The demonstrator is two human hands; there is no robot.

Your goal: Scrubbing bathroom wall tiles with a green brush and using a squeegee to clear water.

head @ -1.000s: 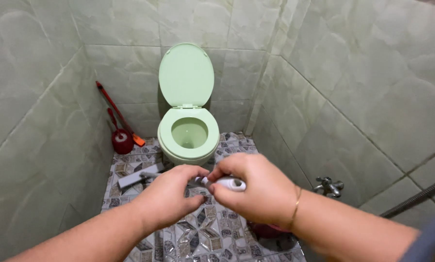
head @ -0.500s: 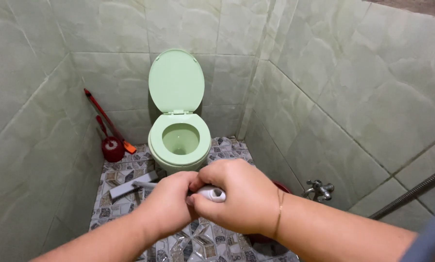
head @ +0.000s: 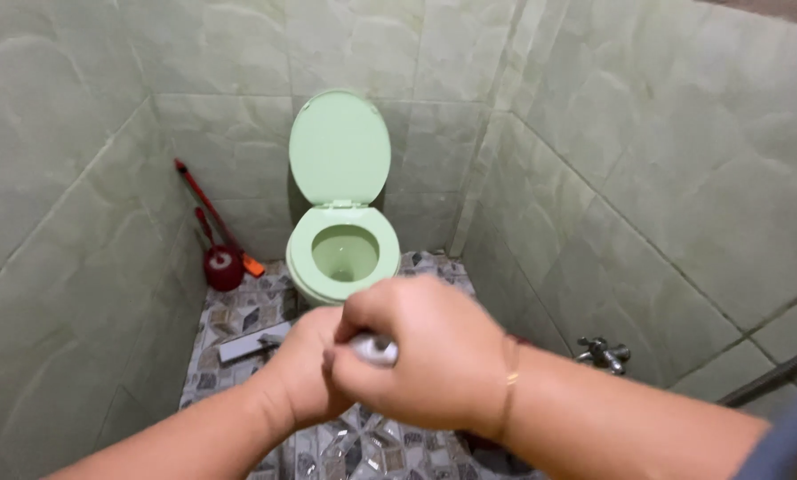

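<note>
Both my hands meet low in the middle of the view around a white handle (head: 373,350) with a grey shaft running down-left to a flat grey head (head: 252,343) near the floor. My right hand (head: 425,356) wraps over the handle's end, fingers closed. My left hand (head: 308,366) grips the handle just behind it, touching the right hand. Beyond them stands a pale green toilet (head: 343,253) with its lid raised.
A red toilet brush in a red holder (head: 223,267) and a red-handled tool (head: 213,213) lean in the left corner. A metal tap (head: 604,353) juts from the right wall. Green tiled walls close in on both sides; the floor has patterned tiles (head: 238,320).
My hands have closed together over the white handle, covering most of it. The view has shifted slightly, and the right hand now overlaps the left.
</note>
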